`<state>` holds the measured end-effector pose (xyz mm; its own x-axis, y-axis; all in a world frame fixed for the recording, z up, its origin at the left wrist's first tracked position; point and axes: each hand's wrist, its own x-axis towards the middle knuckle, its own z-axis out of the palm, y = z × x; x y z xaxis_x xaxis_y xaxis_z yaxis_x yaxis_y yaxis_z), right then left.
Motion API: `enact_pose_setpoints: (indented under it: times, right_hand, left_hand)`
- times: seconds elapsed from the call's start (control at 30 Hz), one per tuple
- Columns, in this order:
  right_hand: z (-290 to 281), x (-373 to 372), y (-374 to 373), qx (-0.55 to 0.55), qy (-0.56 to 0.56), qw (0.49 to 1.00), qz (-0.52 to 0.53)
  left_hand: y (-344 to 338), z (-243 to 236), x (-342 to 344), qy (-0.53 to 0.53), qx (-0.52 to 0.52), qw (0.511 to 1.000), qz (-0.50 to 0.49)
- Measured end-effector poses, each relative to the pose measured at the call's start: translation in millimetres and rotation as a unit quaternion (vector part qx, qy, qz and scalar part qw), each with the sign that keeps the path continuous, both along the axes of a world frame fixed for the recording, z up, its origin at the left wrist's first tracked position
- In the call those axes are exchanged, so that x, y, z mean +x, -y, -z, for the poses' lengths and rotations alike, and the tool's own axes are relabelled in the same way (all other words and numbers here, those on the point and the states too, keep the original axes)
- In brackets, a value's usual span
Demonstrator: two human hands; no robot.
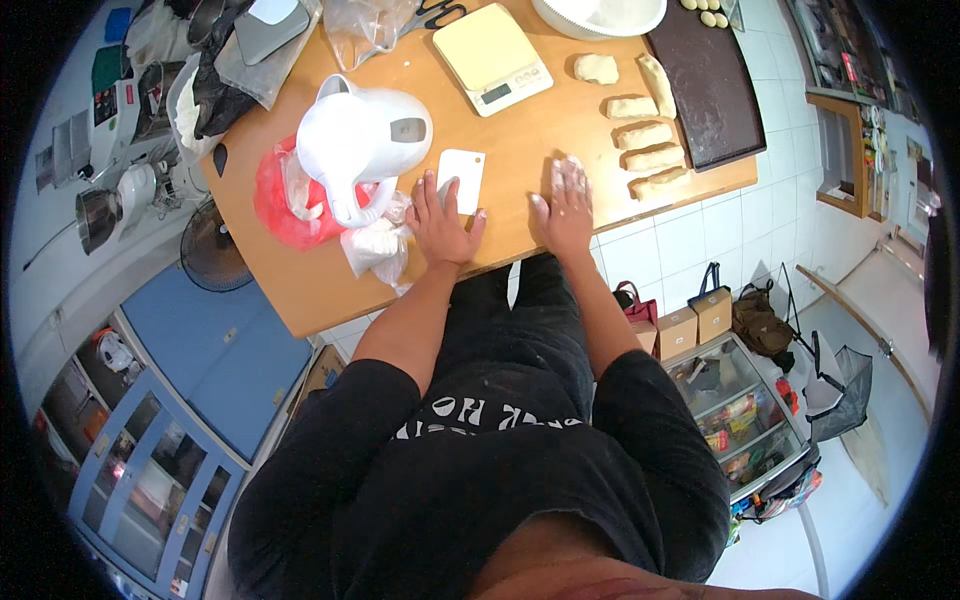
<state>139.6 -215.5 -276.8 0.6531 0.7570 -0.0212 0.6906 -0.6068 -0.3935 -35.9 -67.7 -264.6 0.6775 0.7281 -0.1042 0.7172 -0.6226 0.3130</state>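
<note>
One clear bag (397,262) — white contents (376,242) — left hand (443,228) beside.

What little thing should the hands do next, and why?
Maybe the left hand could pick up the flat white card. That hand lies palm down, partly over the card, and doesn't seem to hold anything. The right hand rests on the table, farther from the card.

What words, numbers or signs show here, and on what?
Black shirt: white lettering, partly lost in folds; wording left unquoted.
Kitchen scale: panel markings, too small to read.
Cardboard boxes, cabinet packages: any print too small to read.
White scraper by the left hand: no lettering visible.
</note>
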Motion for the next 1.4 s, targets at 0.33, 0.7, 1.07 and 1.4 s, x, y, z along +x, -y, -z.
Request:
enact_pose_setpoints:
  times: [0.33, 0.7, 1.07, 1.4]
  right_hand:
    - [-0.4, 37.5, -47.0, 0.044, 0.058, 0.994, 0.081]
    - [3.7, 31.0, -15.0, 0.059, 0.046, 0.989, 0.126]
    - [10.0, 11.3, 9.6, 0.066, 0.03, 0.997, 0.04]
    - [7.6, 25.1, -16.7, 0.128, 0.044, 0.99, -0.044]
  left_hand:
    - [-1.8, -0.2, 5.2, -0.014, 0.002, 1.0, 0.015]
    - [-0.5, -1.3, 3.9, -0.012, 0.005, 1.0, 0.025]
    - [-5.6, -0.7, -3.1, 0.015, -0.02, 0.999, 0.038]
    - [-3.2, -5.5, 4.6, -0.026, -0.014, 0.999, 0.031]
